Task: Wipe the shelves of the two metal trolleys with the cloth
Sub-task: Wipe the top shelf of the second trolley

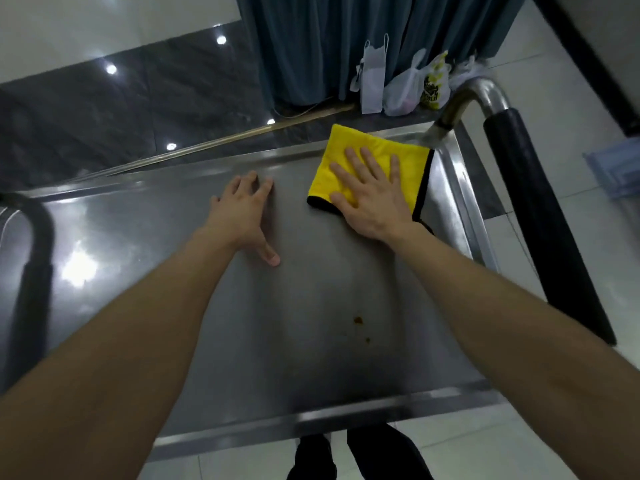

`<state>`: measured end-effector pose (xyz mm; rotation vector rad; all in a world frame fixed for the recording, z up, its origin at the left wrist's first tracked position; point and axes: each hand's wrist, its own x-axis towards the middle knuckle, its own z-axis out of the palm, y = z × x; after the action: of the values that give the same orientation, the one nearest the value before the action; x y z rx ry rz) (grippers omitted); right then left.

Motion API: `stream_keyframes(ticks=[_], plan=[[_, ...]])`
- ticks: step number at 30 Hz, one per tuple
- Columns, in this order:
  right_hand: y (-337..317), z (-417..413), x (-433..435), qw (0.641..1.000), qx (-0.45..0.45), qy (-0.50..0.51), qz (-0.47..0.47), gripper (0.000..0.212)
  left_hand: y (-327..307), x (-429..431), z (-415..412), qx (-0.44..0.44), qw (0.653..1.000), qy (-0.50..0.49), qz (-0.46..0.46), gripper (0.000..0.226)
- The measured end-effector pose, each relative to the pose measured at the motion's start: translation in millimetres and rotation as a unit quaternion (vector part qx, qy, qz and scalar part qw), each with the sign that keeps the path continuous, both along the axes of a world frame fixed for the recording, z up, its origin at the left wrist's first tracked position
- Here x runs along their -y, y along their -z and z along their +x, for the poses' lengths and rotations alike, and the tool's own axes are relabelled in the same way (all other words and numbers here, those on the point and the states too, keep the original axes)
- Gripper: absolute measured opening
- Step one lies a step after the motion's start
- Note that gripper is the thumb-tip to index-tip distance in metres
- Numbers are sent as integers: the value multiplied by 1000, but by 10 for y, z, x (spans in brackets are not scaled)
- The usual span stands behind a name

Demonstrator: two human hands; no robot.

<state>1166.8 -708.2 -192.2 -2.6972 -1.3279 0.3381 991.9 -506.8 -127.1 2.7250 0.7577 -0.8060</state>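
Note:
A metal trolley's top shelf [214,306] fills the middle of the view. A folded yellow cloth with a black edge [346,150] lies at the shelf's far right corner. My right hand [374,195] presses flat on the cloth with its fingers spread and straight. My left hand [242,213] rests on the bare steel to the left of the cloth, fingers slightly bent, thumb stretched toward me. Two small brown stains [358,320] mark the shelf nearer to me, on the right.
The trolley's black-padded handle [540,230] rises at the right and another dark handle [31,271] at the left. Plastic bags [401,88] stand on the floor by a dark blue curtain [329,46] beyond the trolley. My feet [311,455] show below the near rim.

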Motion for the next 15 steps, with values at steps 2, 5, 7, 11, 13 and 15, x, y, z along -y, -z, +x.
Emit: stream_keyframes(ticks=[2, 5, 7, 11, 13, 15], plan=[[-11, -388, 301, 999, 3, -31, 25, 64, -1, -9, 11, 4, 1000, 6, 0, 176], [28, -1518, 1147, 991, -15, -104, 83, 63, -2, -22, -15, 14, 1000, 10, -9, 174], [36, -2180, 1674, 986, -28, -136, 91, 66, -19, -29, -31, 21, 1000, 13, -8, 172], [45, -1976, 1521, 984, 1, -164, 75, 65, -22, -3, -45, 15, 1000, 15, 3, 172], [56, -1362, 929, 989, 23, -139, 54, 64, 4, -25, -39, 18, 1000, 12, -5, 173], [9, -771, 302, 995, 28, -92, 19, 67, 45, -54, -41, 25, 1000, 5, -12, 174]])
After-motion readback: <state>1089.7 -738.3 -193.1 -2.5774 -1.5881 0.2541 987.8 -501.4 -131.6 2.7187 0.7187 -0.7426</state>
